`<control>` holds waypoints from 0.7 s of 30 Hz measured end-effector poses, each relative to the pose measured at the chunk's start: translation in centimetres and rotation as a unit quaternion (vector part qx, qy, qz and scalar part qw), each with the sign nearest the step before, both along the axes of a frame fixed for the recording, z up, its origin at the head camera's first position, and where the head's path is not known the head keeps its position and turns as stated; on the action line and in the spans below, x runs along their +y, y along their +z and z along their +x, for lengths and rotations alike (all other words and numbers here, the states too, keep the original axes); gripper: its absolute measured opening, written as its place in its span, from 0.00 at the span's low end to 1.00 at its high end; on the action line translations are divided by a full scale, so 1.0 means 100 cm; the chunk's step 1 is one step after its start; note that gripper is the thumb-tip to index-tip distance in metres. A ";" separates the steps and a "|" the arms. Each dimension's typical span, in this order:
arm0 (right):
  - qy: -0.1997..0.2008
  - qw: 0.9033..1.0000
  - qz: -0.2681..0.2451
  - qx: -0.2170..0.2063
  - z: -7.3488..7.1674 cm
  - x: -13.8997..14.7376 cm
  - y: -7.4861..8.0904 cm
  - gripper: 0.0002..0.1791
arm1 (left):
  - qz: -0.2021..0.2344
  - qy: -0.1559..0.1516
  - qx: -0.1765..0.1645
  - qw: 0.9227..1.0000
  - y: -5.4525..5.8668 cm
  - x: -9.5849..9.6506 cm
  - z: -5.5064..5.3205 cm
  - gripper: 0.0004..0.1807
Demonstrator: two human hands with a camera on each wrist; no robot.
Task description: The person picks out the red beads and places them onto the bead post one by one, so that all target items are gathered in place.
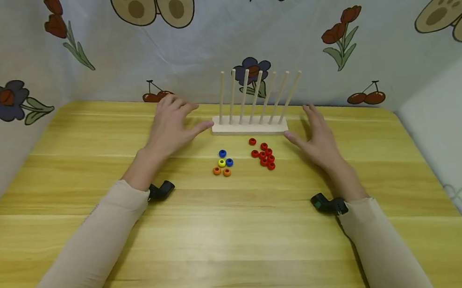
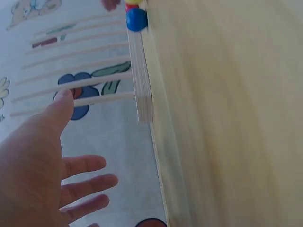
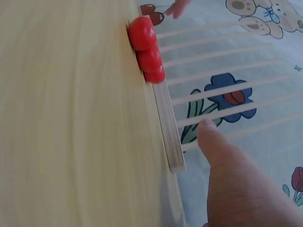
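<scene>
A pale wooden rack [image 1: 250, 127] with several upright pegs stands near the back of the table. My left hand [image 1: 171, 124] is at its left end, fingers spread and the thumb pointing at the base. At the right end is my right hand [image 1: 315, 140], thumb near the base's corner and fingers extended. Neither hand holds anything; whether the thumbs touch the wood I cannot tell. In front of the rack lie several red beads [image 1: 263, 154] in a cluster. Left of them sit two blue beads [image 1: 222, 153], a yellow bead [image 1: 221, 163] and two orange beads [image 1: 217, 170]. The pegs carry no beads.
The wooden table [image 1: 241, 246] stretches toward me in front of the beads. A patterned cloth [image 1: 203, 43] hangs right behind the rack along the table's back edge. Black wrist cameras [image 1: 161, 190] sit on both wrists.
</scene>
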State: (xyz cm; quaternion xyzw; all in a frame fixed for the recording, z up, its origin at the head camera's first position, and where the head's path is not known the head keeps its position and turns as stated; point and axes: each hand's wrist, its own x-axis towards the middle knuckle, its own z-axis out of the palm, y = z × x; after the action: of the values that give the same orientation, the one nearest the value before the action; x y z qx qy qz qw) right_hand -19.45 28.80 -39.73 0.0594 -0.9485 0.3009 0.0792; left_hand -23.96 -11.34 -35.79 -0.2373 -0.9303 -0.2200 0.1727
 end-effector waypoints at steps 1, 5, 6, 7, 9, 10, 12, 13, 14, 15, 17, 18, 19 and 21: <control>0.002 1.000 -0.002 -0.002 -0.002 -0.003 -0.001 0.56 | 0.002 -0.003 -0.001 1.000 0.001 0.003 0.001 0.36; 0.009 1.000 -0.011 -0.009 -0.008 -0.015 -0.004 0.55 | 0.009 -0.016 -0.010 1.000 0.000 0.015 0.004 0.30; 0.010 1.000 -0.014 -0.010 -0.010 -0.018 -0.005 0.55 | 0.011 -0.022 -0.015 1.000 -0.001 0.017 0.005 0.29; 0.011 1.000 -0.019 -0.011 -0.012 -0.021 -0.005 0.55 | 0.013 -0.030 -0.024 0.999 -0.001 0.020 0.006 0.27; 0.009 0.999 -0.029 -0.015 -0.016 -0.028 -0.005 0.54 | 0.025 -0.051 -0.045 0.997 -0.002 0.025 0.007 0.24; 0.010 0.999 -0.038 -0.014 -0.017 -0.031 -0.005 0.54 | 0.032 -0.061 -0.058 0.996 -0.003 0.027 0.007 0.22; 0.015 0.998 -0.058 -0.014 -0.020 -0.038 -0.005 0.52 | 0.046 -0.081 -0.082 0.992 -0.003 0.032 0.009 0.19; 0.018 0.998 -0.067 -0.013 -0.021 -0.041 -0.005 0.51 | 0.054 -0.089 -0.093 0.990 -0.003 0.035 0.009 0.18; 0.021 0.997 -0.071 -0.011 -0.023 -0.044 -0.005 0.50 | 0.060 -0.097 -0.104 0.988 -0.003 0.039 0.009 0.17; 0.025 0.997 -0.078 -0.009 -0.023 -0.046 -0.006 0.48 | 0.065 -0.106 -0.114 0.986 -0.003 0.043 0.009 0.16; 0.032 0.996 -0.084 -0.004 -0.024 -0.048 -0.006 0.45 | 0.068 -0.122 -0.134 0.981 -0.003 0.052 0.009 0.15; 0.033 0.996 -0.084 -0.002 -0.024 -0.048 -0.007 0.44 | 0.068 -0.130 -0.145 0.978 -0.004 0.057 0.009 0.15; 0.034 0.996 -0.083 0.000 -0.024 -0.048 -0.007 0.43 | 0.068 -0.136 -0.158 0.976 -0.004 0.062 0.009 0.15; 0.034 0.996 -0.083 0.002 -0.023 -0.047 -0.008 0.41 | 0.063 -0.145 -0.181 0.971 -0.004 0.072 0.010 0.15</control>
State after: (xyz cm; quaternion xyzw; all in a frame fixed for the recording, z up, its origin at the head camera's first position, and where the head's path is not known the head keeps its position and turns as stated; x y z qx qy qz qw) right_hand -21.73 24.10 -40.49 0.0853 -0.9174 0.3812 0.0754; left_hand -22.97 -4.17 -36.19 -0.3142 -0.8862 -0.3401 -0.0174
